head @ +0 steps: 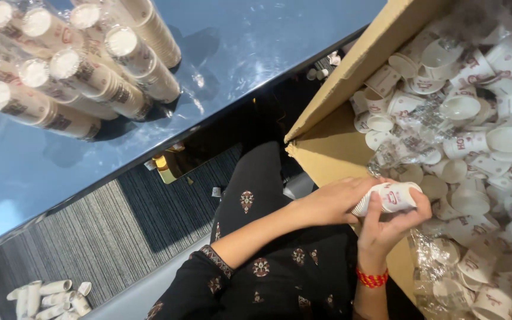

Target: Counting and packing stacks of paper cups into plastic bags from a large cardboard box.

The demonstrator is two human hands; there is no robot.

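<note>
Far left, seven wrapped stacks of white paper cups (84,71) lie on the glossy blue surface (256,47). Near left, on the grey carpet floor (78,237), sits a small heap of short cup stacks (48,299), too jumbled to count. My left hand (327,201) and right hand (386,228) both close their grip on one short stack of white printed paper cups (389,197), held over the near edge of the brown cardboard box (339,136). To the right, loose cups (481,142) fill it, too many to count.

Glossy blue table (256,53): wrapped cup stacks (78,65). Striped grey carpet (90,237): loose cup stacks (51,296).
</note>
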